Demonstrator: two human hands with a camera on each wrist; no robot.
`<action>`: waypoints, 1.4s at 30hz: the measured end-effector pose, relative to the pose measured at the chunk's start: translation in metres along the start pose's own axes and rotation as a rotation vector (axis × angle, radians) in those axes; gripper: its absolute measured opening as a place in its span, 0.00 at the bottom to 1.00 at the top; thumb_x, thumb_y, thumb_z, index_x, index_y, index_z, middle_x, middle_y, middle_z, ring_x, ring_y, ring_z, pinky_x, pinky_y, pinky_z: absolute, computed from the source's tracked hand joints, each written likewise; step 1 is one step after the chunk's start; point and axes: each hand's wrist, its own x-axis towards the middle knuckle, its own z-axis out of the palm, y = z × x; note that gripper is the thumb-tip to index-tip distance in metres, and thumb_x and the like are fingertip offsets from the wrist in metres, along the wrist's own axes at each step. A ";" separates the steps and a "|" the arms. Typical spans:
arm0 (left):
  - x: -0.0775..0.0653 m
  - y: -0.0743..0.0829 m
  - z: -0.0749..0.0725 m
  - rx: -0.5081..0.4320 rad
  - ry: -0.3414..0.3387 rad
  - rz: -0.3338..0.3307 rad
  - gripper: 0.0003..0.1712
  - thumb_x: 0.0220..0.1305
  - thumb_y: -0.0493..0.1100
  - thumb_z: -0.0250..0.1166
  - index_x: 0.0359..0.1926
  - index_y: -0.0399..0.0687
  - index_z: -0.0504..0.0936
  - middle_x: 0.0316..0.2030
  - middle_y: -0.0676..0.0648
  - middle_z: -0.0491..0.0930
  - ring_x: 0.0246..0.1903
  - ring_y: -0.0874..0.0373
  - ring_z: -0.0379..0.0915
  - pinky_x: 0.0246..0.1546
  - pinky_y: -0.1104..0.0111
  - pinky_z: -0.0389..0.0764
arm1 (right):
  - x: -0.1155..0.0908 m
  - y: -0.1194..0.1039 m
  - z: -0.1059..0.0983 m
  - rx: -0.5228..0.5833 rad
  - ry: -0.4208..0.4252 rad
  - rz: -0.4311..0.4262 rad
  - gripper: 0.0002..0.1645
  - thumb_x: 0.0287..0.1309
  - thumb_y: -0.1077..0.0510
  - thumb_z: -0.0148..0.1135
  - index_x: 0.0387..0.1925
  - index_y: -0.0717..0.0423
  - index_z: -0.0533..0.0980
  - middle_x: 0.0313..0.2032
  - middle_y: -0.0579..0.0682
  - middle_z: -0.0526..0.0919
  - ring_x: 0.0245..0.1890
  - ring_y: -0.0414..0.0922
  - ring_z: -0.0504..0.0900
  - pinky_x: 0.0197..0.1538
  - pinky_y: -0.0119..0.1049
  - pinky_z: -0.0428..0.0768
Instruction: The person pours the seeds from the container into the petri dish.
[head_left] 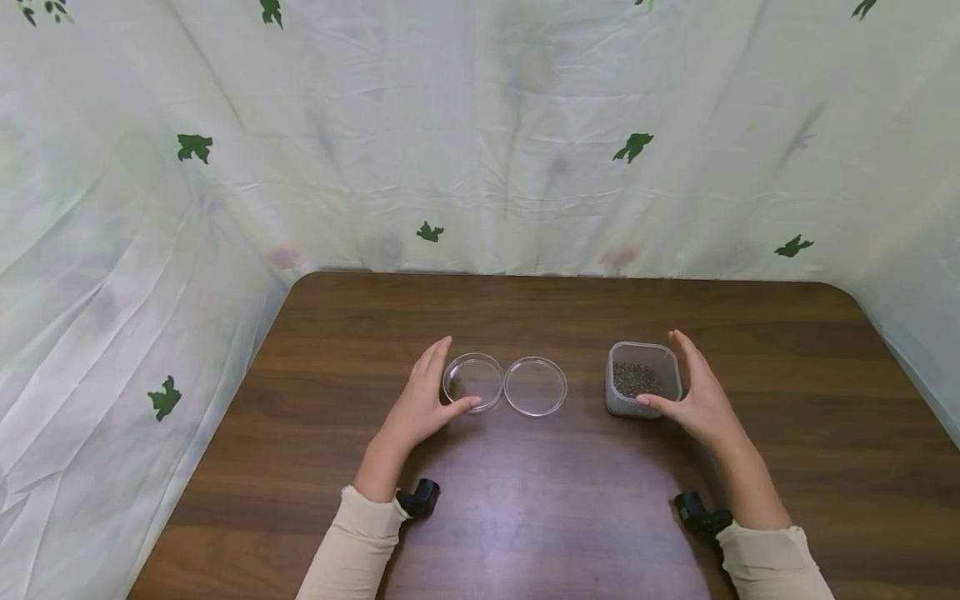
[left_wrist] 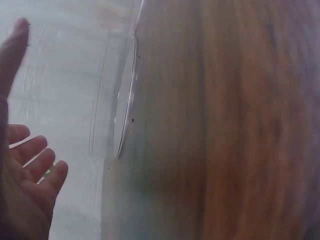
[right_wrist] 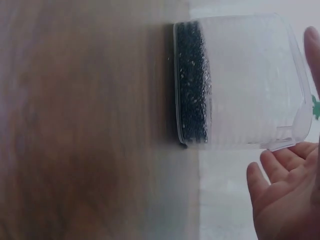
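Observation:
My left hand is beside a clear round dish, fingers at its left side and thumb over its near rim. In the left wrist view, the thumb and the spread fingers appear apart from the clear wall. Next to that dish lies a second clear round piece, a dish or lid. My right hand stands around the right side of a clear square plastic tub, its thumb over the near rim. Small dark grains fill the tub's lower part. Neither hand visibly grips anything.
The brown wooden table has rounded far corners. Pale fabric with green leaf shapes hangs behind and at the sides. Each wrist wears a black camera, such as the left camera. A few dark specks lie near the dish.

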 end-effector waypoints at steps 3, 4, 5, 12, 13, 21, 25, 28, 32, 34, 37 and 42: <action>-0.001 -0.003 0.003 -0.027 -0.021 -0.032 0.59 0.43 0.58 0.71 0.67 0.37 0.49 0.64 0.38 0.52 0.63 0.45 0.46 0.59 0.53 0.53 | -0.001 0.004 0.002 0.046 0.007 -0.009 0.64 0.36 0.54 0.75 0.69 0.55 0.43 0.64 0.61 0.53 0.62 0.61 0.50 0.57 0.60 0.54; -0.001 -0.004 0.004 -0.035 -0.028 -0.042 0.59 0.43 0.58 0.71 0.67 0.37 0.48 0.64 0.37 0.51 0.63 0.45 0.46 0.59 0.53 0.53 | -0.001 0.005 0.003 0.061 0.008 -0.011 0.64 0.36 0.55 0.75 0.69 0.56 0.44 0.64 0.61 0.53 0.63 0.61 0.50 0.57 0.59 0.54; -0.002 -0.006 0.005 -0.041 -0.033 -0.050 0.60 0.42 0.58 0.71 0.67 0.37 0.48 0.64 0.37 0.51 0.63 0.45 0.45 0.59 0.53 0.54 | -0.001 0.007 0.004 0.072 0.009 -0.013 0.63 0.36 0.56 0.75 0.69 0.56 0.44 0.64 0.61 0.53 0.63 0.61 0.50 0.58 0.58 0.54; -0.004 -0.014 0.012 -0.094 -0.048 -0.086 0.62 0.39 0.57 0.73 0.67 0.35 0.49 0.64 0.36 0.52 0.63 0.46 0.46 0.59 0.52 0.55 | -0.003 0.014 0.011 0.120 0.002 0.019 0.63 0.36 0.56 0.75 0.69 0.54 0.45 0.64 0.60 0.54 0.62 0.59 0.52 0.57 0.60 0.51; -0.004 -0.015 0.013 -0.102 -0.050 -0.089 0.62 0.39 0.57 0.73 0.67 0.35 0.49 0.64 0.36 0.52 0.63 0.46 0.46 0.59 0.53 0.54 | -0.004 0.014 0.012 0.125 0.000 0.029 0.63 0.36 0.56 0.75 0.69 0.54 0.44 0.65 0.60 0.54 0.62 0.59 0.52 0.57 0.60 0.51; -0.006 -0.019 0.019 -0.132 -0.068 -0.114 0.60 0.38 0.54 0.75 0.66 0.34 0.52 0.62 0.36 0.55 0.62 0.47 0.50 0.59 0.56 0.55 | -0.008 0.013 0.017 0.187 0.013 0.078 0.63 0.36 0.59 0.74 0.69 0.54 0.43 0.64 0.61 0.54 0.60 0.59 0.54 0.56 0.59 0.52; -0.007 -0.018 0.020 -0.133 -0.066 -0.118 0.59 0.38 0.53 0.75 0.66 0.33 0.52 0.62 0.35 0.55 0.61 0.47 0.52 0.59 0.56 0.56 | -0.008 0.011 0.019 0.230 0.024 0.071 0.61 0.37 0.64 0.72 0.68 0.56 0.44 0.63 0.63 0.55 0.62 0.58 0.52 0.59 0.55 0.51; -0.008 -0.019 0.021 -0.128 -0.059 -0.118 0.58 0.39 0.52 0.74 0.65 0.32 0.53 0.62 0.35 0.56 0.61 0.46 0.53 0.59 0.56 0.56 | -0.009 0.003 0.019 0.277 0.023 0.056 0.60 0.38 0.68 0.70 0.67 0.62 0.43 0.63 0.66 0.54 0.63 0.60 0.49 0.61 0.53 0.48; -0.007 -0.021 0.023 -0.125 -0.044 -0.111 0.57 0.39 0.51 0.74 0.65 0.32 0.54 0.61 0.35 0.57 0.60 0.46 0.54 0.59 0.56 0.57 | -0.011 -0.013 0.017 0.340 0.017 0.033 0.57 0.39 0.72 0.67 0.65 0.68 0.42 0.62 0.71 0.53 0.62 0.64 0.47 0.63 0.38 0.51; -0.007 -0.023 0.024 -0.123 -0.039 -0.105 0.56 0.39 0.51 0.74 0.64 0.32 0.55 0.61 0.35 0.58 0.60 0.46 0.54 0.58 0.56 0.57 | -0.012 -0.016 0.017 0.370 0.017 0.023 0.56 0.40 0.74 0.65 0.65 0.69 0.41 0.61 0.72 0.52 0.62 0.64 0.47 0.61 0.28 0.53; -0.007 -0.023 0.025 -0.120 -0.034 -0.097 0.55 0.39 0.51 0.75 0.64 0.32 0.57 0.60 0.35 0.58 0.60 0.46 0.55 0.58 0.56 0.57 | -0.012 -0.013 0.018 0.420 0.021 0.007 0.55 0.40 0.77 0.64 0.65 0.69 0.40 0.61 0.73 0.52 0.62 0.64 0.46 0.58 0.20 0.53; -0.006 -0.024 0.026 -0.119 -0.034 -0.101 0.54 0.39 0.51 0.74 0.64 0.33 0.57 0.60 0.35 0.59 0.60 0.46 0.55 0.58 0.56 0.58 | -0.012 -0.012 0.019 0.440 0.027 0.009 0.55 0.40 0.78 0.63 0.65 0.68 0.40 0.60 0.73 0.52 0.62 0.64 0.46 0.59 0.21 0.53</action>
